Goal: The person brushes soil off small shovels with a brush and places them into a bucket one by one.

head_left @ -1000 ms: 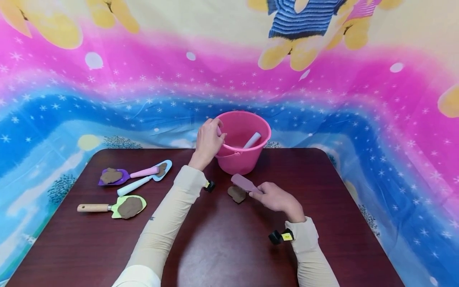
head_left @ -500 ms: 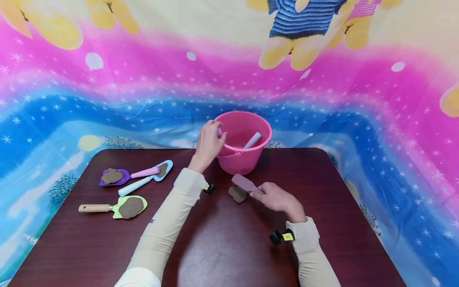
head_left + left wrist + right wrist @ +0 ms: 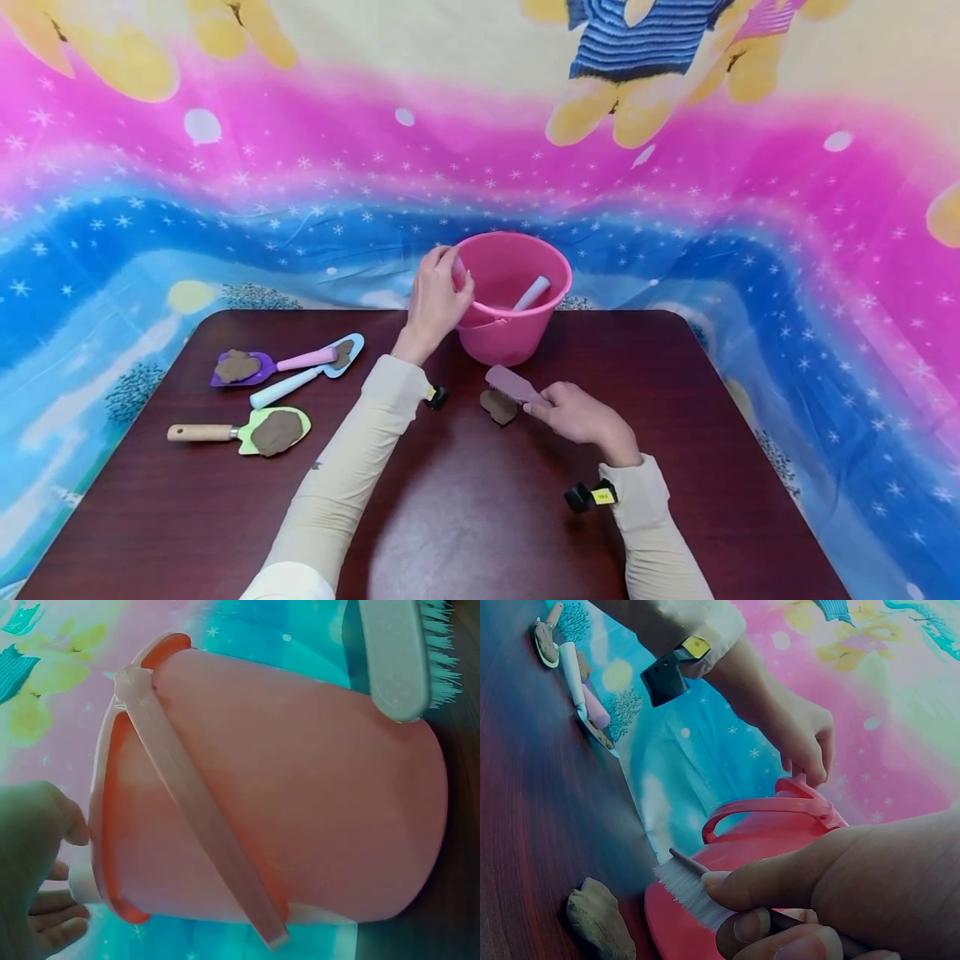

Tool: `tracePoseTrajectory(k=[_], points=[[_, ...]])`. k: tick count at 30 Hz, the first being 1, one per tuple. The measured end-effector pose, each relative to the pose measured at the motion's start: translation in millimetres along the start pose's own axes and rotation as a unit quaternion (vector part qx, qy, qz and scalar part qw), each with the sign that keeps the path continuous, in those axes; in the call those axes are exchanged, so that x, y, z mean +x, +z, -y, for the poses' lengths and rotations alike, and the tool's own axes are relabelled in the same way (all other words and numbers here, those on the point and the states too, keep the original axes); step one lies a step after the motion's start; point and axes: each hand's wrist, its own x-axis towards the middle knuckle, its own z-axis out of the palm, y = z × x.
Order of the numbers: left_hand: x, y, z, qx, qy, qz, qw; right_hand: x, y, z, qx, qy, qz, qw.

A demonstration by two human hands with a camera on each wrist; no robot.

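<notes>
A person's left hand [image 3: 438, 292] holds a pale handle [image 3: 84, 886] at the rim of the pink bucket [image 3: 502, 340]; in front, the right hand [image 3: 581, 414] grips a brush [image 3: 513, 385], seemingly keeping bristles [image 3: 690, 891] free near a brown lump [image 3: 498, 408].

From my remote station I classify the site as a staged recording area; the pictures do not identify the type of building. Indicators: 1 dark wood-grain desk [image 3: 480, 517]; printed cloth [image 3: 450, 158] with snowflakes and cartoon figures, hung beyond the far edge and along both sides; 2 wrist cameras [image 3: 578, 497], 1 per cuff.
</notes>
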Motion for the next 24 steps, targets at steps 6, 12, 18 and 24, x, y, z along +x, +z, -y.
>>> tracePoseTrajectory(k=[6, 12, 18, 24], points=[[-11.1, -4.5, 8.5, -0.013, 0.011, -0.043, 0.9989, -0.3, 0.5, 0.7, 0.0, 0.005, 0.002, 1.0], [-31.4, -11.6, 22.9, -0.027, 0.009, -0.044, 0.9986, -0.2, 0.3, 1.3, -0.002, -0.001, 0.001, 1.0], [-55.6, -22.5, 39.3, -0.019, -0.003, -0.033, 0.9993, 0.8, 1.2, 2.5, -0.006, 0.004, 0.004, 1.0], [-78.2, -43.9, 58.9, -0.003, -0.004, -0.045, 0.999, 1.8, 2.8, 3.6, -0.005, 0.006, 0.007, 0.9999]])
